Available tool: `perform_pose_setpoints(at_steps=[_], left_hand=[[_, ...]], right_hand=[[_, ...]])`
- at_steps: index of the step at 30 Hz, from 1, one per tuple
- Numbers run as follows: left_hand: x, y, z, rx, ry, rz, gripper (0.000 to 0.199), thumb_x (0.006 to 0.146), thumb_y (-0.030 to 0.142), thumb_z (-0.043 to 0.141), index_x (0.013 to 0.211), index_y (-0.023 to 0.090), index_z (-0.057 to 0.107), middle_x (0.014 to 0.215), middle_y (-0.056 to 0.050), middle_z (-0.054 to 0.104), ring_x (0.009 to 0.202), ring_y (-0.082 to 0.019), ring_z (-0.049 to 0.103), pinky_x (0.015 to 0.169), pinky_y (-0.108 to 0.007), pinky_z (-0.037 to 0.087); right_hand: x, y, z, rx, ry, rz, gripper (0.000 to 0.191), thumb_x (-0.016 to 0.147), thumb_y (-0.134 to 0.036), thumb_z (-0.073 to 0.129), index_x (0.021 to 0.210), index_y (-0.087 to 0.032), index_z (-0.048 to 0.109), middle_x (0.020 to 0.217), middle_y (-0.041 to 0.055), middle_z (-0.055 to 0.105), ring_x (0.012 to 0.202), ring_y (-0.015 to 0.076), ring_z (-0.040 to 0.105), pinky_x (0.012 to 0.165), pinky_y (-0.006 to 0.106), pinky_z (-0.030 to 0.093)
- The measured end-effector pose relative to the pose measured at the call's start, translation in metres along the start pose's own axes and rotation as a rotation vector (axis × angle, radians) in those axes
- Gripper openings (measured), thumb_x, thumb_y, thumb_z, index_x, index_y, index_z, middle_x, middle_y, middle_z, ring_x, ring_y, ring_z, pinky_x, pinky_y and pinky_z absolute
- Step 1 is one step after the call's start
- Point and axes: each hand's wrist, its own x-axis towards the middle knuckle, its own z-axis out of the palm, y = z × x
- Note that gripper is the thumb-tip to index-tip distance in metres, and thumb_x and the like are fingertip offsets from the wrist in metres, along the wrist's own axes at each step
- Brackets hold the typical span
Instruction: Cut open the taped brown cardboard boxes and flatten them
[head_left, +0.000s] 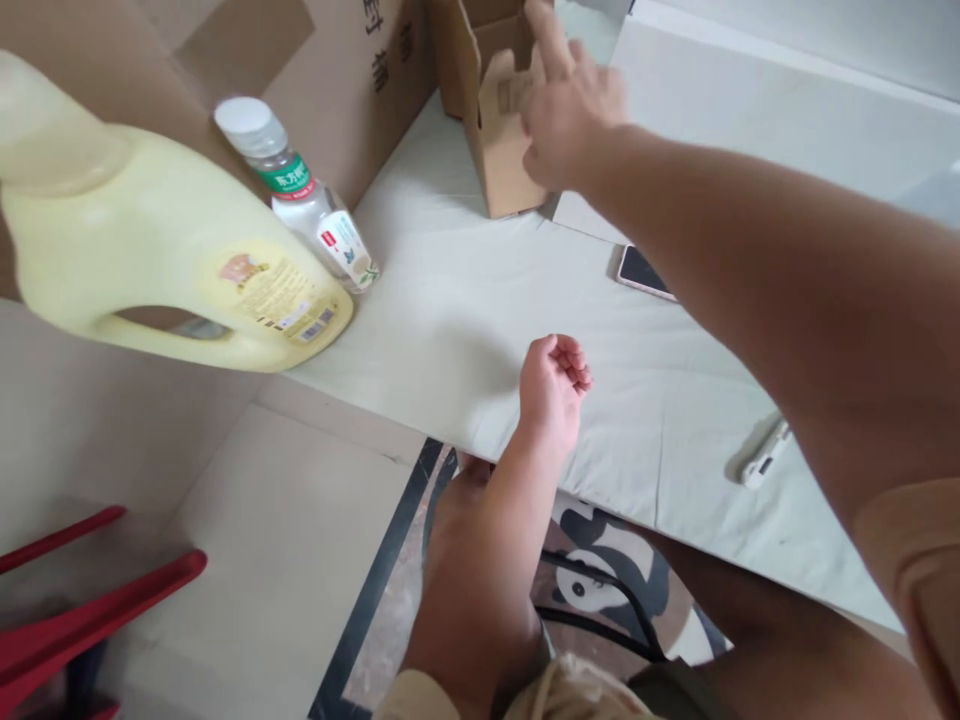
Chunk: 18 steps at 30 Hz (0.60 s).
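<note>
My right hand (574, 115) is at the right side of a small open cardboard box (514, 160) standing at the back of the table. Its fingers are apart, one stretched over the box's opening, with nothing seen in them. The box's flaps stand up, and part of its inside is hidden by the hand. My left hand (555, 385) hovers over the front edge of the table with its fingers curled in loosely and nothing visible in them. Below my right forearm lies a phone (646, 272), partly covered by the arm.
A large yellow jug (172, 230) and a clear bottle with a white cap (311, 200) stand left, before a big carton (360, 110). A slim white tool (765, 458) lies right on the pale tablecloth (435, 340). A red chair or stool (105, 610) is lower left.
</note>
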Motion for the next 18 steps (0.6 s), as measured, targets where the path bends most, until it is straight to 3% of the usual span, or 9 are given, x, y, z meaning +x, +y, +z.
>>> perform_pose_setpoints(at_steps=[2, 4, 7, 10, 14, 16, 18], left_hand=[[0.002, 0.0, -0.001, 0.0, 0.005, 0.011, 0.031, 0.094, 0.026, 0.044, 0.066, 0.017, 0.054, 0.059, 0.003, 0.046, 0.05, -0.008, 0.04, 0.058, -0.024, 0.032], [0.002, 0.0, -0.001, 0.016, 0.006, 0.013, 0.028, 0.093, 0.025, 0.046, 0.067, 0.017, 0.054, 0.059, 0.003, 0.046, 0.051, -0.008, 0.039, 0.058, -0.024, 0.032], [0.001, 0.002, -0.001, 0.032, -0.018, 0.033, 0.025, 0.09, 0.019, 0.045, 0.065, 0.018, 0.052, 0.058, 0.003, 0.045, 0.05, -0.008, 0.039, 0.058, -0.024, 0.032], [-0.001, 0.007, -0.002, 0.002, -0.03, 0.075, 0.025, 0.088, 0.016, 0.044, 0.064, 0.018, 0.05, 0.058, 0.003, 0.043, 0.05, -0.008, 0.038, 0.056, -0.023, 0.031], [-0.001, 0.014, -0.01, 0.023, 0.087, 0.313, 0.023, 0.088, 0.017, 0.047, 0.065, 0.02, 0.048, 0.062, 0.004, 0.044, 0.054, -0.008, 0.042, 0.057, -0.022, 0.033], [0.001, 0.017, -0.016, 0.082, 0.205, 0.508, 0.018, 0.087, 0.016, 0.049, 0.07, 0.02, 0.051, 0.069, 0.003, 0.048, 0.062, -0.008, 0.049, 0.061, -0.021, 0.038], [0.002, 0.019, -0.022, 0.167, 0.299, 0.706, 0.011, 0.088, 0.017, 0.052, 0.078, 0.022, 0.056, 0.082, 0.002, 0.056, 0.079, -0.009, 0.059, 0.071, -0.019, 0.043]], right_hand=[[0.021, 0.003, 0.0, -0.05, -0.026, 0.036, 0.038, 0.09, -0.033, 0.06, 0.098, 0.003, 0.069, 0.173, 0.0195, 0.022, 0.142, 0.0552, 0.045, 0.105, 0.067, 0.043], [0.027, 0.005, 0.0, -0.046, -0.022, 0.073, 0.05, 0.091, -0.044, 0.061, 0.101, 0.003, 0.07, 0.159, 0.0226, 0.042, 0.131, 0.0522, 0.057, 0.101, 0.065, 0.046], [0.006, 0.003, -0.007, -0.041, 0.004, 0.125, 0.039, 0.095, -0.036, 0.061, 0.108, -0.001, 0.072, 0.146, 0.0194, 0.055, 0.126, 0.0449, 0.066, 0.105, 0.056, 0.053], [-0.041, -0.002, -0.019, -0.016, 0.019, 0.101, 0.031, 0.097, -0.019, 0.053, 0.115, -0.003, 0.071, 0.141, 0.0178, 0.06, 0.123, 0.0412, 0.068, 0.106, 0.053, 0.06], [-0.129, 0.006, -0.025, 0.038, 0.095, -0.017, 0.029, 0.098, -0.026, 0.045, 0.103, -0.013, 0.071, 0.138, 0.0154, 0.064, 0.115, 0.038, 0.071, 0.096, 0.058, 0.064], [-0.183, 0.018, -0.022, 0.12, 0.208, -0.009, 0.03, 0.098, -0.03, 0.042, 0.086, -0.02, 0.068, 0.121, 0.014, 0.072, 0.111, 0.0333, 0.071, 0.093, 0.053, 0.064], [-0.242, 0.032, -0.014, 0.255, 0.419, 0.058, 0.032, 0.094, -0.033, 0.041, 0.068, -0.026, 0.058, 0.094, 0.0121, 0.073, 0.09, 0.0293, 0.073, 0.079, 0.051, 0.064]])
